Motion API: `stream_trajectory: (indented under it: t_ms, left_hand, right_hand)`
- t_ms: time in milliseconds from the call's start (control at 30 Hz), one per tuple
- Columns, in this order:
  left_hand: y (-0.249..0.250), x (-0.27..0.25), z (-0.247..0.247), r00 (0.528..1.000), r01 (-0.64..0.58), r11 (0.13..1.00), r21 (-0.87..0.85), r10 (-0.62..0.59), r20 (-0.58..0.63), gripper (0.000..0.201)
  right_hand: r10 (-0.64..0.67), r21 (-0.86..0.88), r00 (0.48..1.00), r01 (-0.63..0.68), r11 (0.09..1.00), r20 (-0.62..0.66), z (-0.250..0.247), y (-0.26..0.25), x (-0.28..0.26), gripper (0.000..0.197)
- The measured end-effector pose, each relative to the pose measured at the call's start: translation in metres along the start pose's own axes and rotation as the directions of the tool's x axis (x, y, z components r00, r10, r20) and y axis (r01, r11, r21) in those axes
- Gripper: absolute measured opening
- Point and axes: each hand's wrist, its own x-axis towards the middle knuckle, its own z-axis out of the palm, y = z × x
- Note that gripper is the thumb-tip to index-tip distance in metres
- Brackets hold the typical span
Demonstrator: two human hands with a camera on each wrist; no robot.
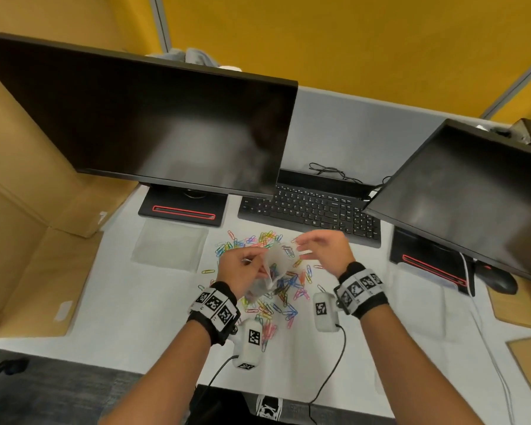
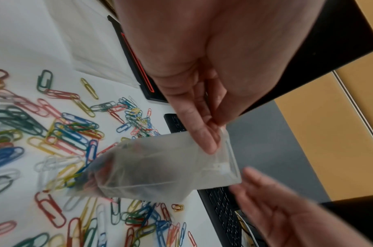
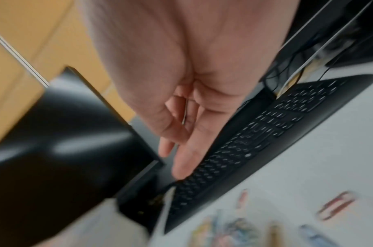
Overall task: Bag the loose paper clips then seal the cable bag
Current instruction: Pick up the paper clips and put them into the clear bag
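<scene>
- The left hand [image 2: 194,80] pinches a small clear bag [image 2: 164,167] above the white desk [image 1: 141,317].
- The right hand [image 1: 322,250] is beside the bag, fingers relaxed, holding nothing.
- Coloured paper clips [image 1: 284,289] lie scattered before the keyboard [image 1: 313,210].
- Two dark monitors [image 1: 154,118] stand against yellow walls [image 1: 350,41].

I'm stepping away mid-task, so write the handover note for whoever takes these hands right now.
Left hand: pinches the mouth edge of the small frosted clear plastic bag, held up over the pile.
Right hand: open, holds nothing, fingers close beside the bag's mouth.
Coloured wire paper clips: nearly all loose on the white desk in front of the black keyboard; whether any are inside the bag I cannot tell.
A flat clear plastic bag lies left of the pile; no cable visible in it.
Done: bag picked up.
Left: fill it with clips, then seal the cable bag.
</scene>
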Motion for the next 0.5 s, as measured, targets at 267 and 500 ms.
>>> stream_trajectory:
  t_ms: [267, 500]
  left_hand:
    - [-0.015, -0.005, -0.020, 0.998, 0.022, 0.997, -0.080, -0.026, -0.053, 0.016]
    - [-0.016, 0.000, -0.021, 0.998, 0.026, 0.998, -0.055, -0.029, -0.062, 0.017]
  right_hand:
    - [0.096, -0.771, 0.994, -0.026, 0.637, 0.046, 0.018, 0.070, 0.037, 0.053]
    - [-0.064, -0.896, 0.963, 0.269, 0.353, 0.263, 0.049, 0.085, 0.034, 0.048]
